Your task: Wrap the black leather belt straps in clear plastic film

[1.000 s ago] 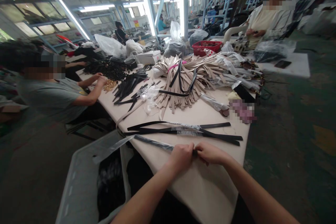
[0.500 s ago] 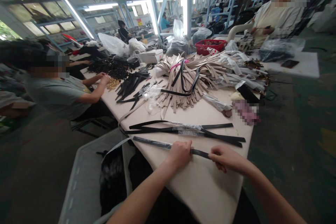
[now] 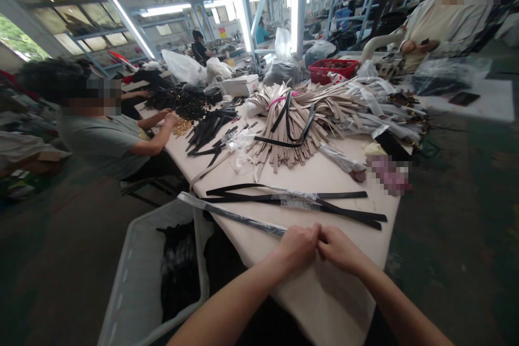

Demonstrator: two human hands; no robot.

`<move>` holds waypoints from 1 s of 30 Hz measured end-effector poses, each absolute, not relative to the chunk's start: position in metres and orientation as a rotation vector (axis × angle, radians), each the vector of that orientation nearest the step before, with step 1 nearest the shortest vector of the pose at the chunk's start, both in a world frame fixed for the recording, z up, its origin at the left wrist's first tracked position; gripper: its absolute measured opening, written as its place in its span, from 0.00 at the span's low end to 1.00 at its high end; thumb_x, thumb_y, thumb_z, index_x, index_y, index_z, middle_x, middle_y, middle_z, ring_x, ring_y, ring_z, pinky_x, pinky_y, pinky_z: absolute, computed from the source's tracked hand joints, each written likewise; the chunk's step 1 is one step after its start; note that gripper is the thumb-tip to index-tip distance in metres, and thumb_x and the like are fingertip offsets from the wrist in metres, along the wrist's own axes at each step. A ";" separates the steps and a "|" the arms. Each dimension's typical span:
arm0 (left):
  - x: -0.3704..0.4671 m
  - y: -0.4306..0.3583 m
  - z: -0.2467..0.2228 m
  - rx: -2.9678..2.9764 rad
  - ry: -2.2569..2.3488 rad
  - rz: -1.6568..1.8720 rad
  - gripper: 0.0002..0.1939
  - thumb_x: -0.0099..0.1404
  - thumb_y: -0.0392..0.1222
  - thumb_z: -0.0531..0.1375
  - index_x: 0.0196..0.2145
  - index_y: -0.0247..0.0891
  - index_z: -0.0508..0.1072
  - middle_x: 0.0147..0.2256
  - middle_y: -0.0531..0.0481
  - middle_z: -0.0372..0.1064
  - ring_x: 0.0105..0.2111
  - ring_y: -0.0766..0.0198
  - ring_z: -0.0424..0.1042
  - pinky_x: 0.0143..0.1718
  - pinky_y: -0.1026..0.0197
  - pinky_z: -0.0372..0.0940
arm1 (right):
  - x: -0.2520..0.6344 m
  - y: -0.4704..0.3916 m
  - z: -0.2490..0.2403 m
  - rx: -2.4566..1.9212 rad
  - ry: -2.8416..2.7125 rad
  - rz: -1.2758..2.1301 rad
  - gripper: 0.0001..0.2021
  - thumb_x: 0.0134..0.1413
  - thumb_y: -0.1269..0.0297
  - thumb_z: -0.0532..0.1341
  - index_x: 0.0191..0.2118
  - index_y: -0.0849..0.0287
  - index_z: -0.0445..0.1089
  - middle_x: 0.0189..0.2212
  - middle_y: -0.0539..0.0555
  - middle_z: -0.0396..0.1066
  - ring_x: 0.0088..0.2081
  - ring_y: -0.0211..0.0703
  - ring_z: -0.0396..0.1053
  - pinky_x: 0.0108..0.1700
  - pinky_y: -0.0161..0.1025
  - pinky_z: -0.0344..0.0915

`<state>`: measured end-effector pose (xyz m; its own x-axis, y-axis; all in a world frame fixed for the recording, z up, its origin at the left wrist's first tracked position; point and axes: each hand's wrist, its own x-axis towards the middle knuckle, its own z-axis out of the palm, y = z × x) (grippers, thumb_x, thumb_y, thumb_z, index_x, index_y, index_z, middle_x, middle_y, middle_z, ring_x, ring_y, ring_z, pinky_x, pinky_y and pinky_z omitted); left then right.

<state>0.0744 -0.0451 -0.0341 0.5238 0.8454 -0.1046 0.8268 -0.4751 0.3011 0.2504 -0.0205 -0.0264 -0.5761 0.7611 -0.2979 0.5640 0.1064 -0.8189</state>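
Note:
A black strap (image 3: 243, 219), partly covered by clear plastic, runs slantwise over the table's near left edge. My left hand (image 3: 300, 246) is closed around its right-hand part. Thumb and fingers of my right hand (image 3: 339, 248) are pinched against the left hand's fingertips at the strap's end. The bit between the two hands is hidden by the fingers. Just beyond them lie several black straps (image 3: 344, 208), crossing one another, with a clear plastic wrap (image 3: 298, 200) about their middles. Loose plastic (image 3: 188, 200) trails from the held strap's left end.
A heap of beige straps (image 3: 279, 140) covers the middle of the table (image 3: 324, 303). A white bin (image 3: 121, 275) with black pieces stands below at left. One co-worker (image 3: 101, 135) sits at the left; another person (image 3: 441, 27) stands back right. A red basket (image 3: 334, 70) is behind.
My hands have come together; the black strap's end that showed between them is now hidden. More clear plastic sticks out past the strap's left end. The view has shifted slightly.

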 end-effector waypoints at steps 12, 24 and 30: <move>0.047 -0.039 -0.029 2.435 1.473 -0.022 0.14 0.63 0.37 0.57 0.47 0.37 0.65 0.35 0.42 0.74 0.35 0.49 0.75 0.36 0.54 0.66 | 0.247 -0.005 -0.028 -1.282 -2.211 1.642 0.15 0.60 0.59 0.55 0.28 0.61 0.72 0.20 0.52 0.73 0.20 0.37 0.67 0.25 0.32 0.58; 0.054 -0.038 -0.024 2.472 1.470 -0.007 0.18 0.62 0.42 0.59 0.49 0.36 0.64 0.35 0.41 0.75 0.34 0.48 0.76 0.35 0.53 0.66 | 0.255 0.000 -0.031 -1.248 -2.209 1.708 0.13 0.57 0.62 0.56 0.27 0.61 0.72 0.17 0.50 0.69 0.19 0.36 0.63 0.23 0.31 0.55; 0.062 -0.034 -0.029 2.440 1.459 -0.033 0.20 0.61 0.39 0.59 0.51 0.34 0.64 0.33 0.41 0.74 0.32 0.48 0.76 0.33 0.54 0.66 | 0.267 0.003 -0.029 -1.299 -2.254 1.698 0.13 0.58 0.60 0.56 0.28 0.62 0.72 0.18 0.51 0.70 0.19 0.37 0.64 0.23 0.32 0.56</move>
